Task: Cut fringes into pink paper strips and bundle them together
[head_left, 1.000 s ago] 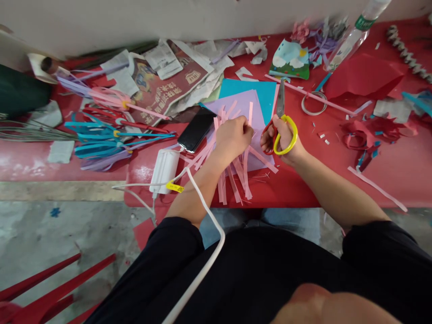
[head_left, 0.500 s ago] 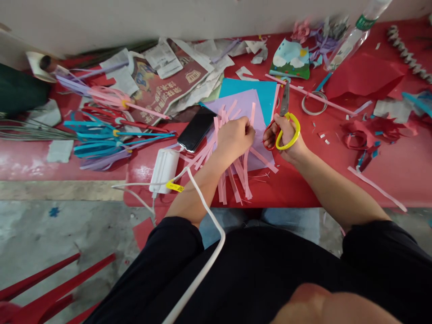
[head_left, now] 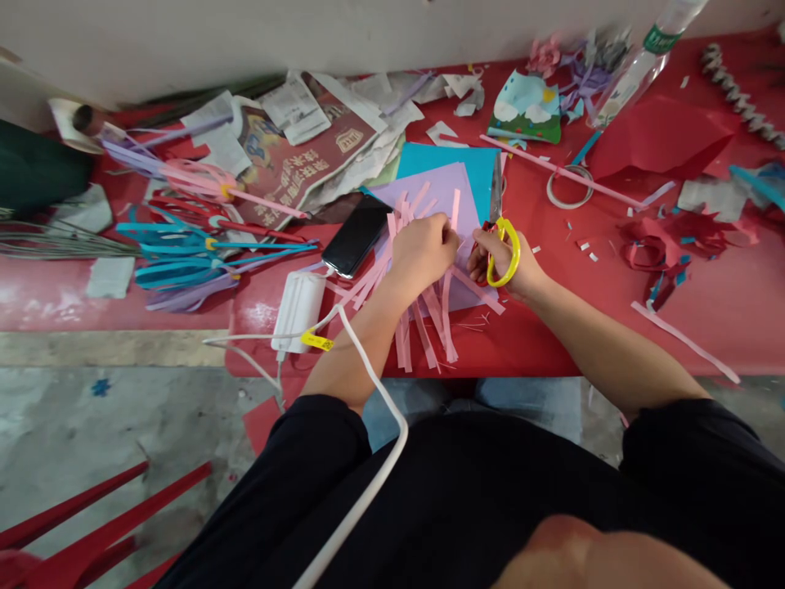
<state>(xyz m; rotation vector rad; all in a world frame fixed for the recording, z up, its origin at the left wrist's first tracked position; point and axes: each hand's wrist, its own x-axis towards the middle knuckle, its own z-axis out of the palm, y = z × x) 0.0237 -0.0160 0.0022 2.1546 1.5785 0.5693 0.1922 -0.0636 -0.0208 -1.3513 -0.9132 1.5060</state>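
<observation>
My left hand (head_left: pixel 424 252) is closed, fingertips pinched on a pink paper strip (head_left: pixel 455 209) that sticks up past the knuckles. More pink paper strips (head_left: pixel 435 315) fan out around and under that hand, some over the table's front edge. They lie on a sheet of purple paper (head_left: pixel 457 182), which partly covers a blue sheet (head_left: pixel 417 158). Just to the right, my right hand (head_left: pixel 520 263) grips a pair of scissors (head_left: pixel 504 252) by the yellow and red handles, blades pointing away from me. The two hands are close but apart.
Left of my hands lie a phone (head_left: pixel 356 235) and a white power bank (head_left: pixel 298 312) with a cable. Farther left are blue strip shapes (head_left: pixel 175 245) and newspaper (head_left: pixel 307 164). A plastic bottle (head_left: pixel 638 74), a wire ring (head_left: pixel 570 186) and red scraps (head_left: pixel 668 241) are on the right.
My right hand has moved left with the scissors, closer to my left hand. The left hand has shifted very slightly left, still pinching the strip.
</observation>
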